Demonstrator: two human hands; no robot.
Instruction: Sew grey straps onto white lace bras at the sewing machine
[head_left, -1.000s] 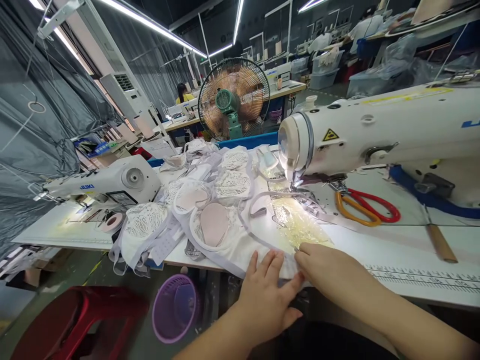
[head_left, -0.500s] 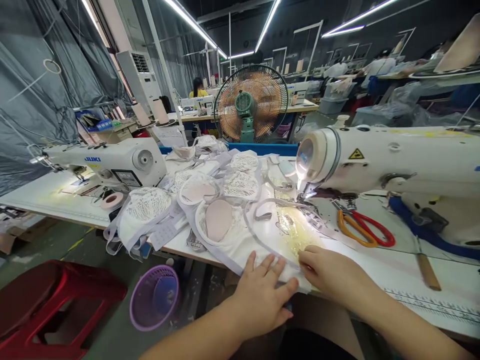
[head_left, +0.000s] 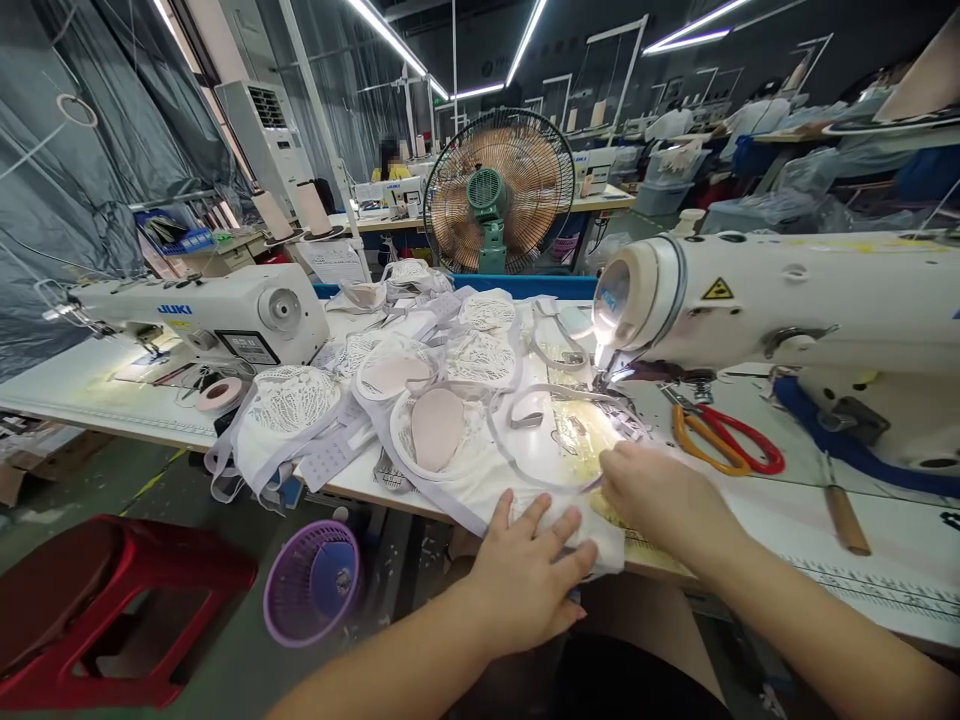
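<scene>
A white bra (head_left: 480, 480) with lace, beige-lined cups and a grey-lilac edging lies on the table under the sewing machine's (head_left: 652, 300) lit needle area. My left hand (head_left: 525, 560) rests flat on the white fabric at the table's front edge, fingers spread. To its right, my right hand (head_left: 660, 490) has its fingers curled together in a pinch at the bra's edging; the fingertips are partly hidden. A loop of strap (head_left: 525, 415) lies on the shiny, yellowish machine plate (head_left: 581, 440) beyond the hands.
More white lace bras (head_left: 292, 410) are heaped to the left. Scissors (head_left: 724, 440) with orange and red handles and a wooden-handled tool (head_left: 847, 515) lie at right. A second sewing machine (head_left: 225, 320), a fan (head_left: 499, 190), a purple basket (head_left: 311, 585) and a red stool (head_left: 120, 600) stand around.
My right hand has moved slightly forward, and the edging near it now curves upward around the cup. My left hand stays flat on the fabric. The view has shifted a little.
</scene>
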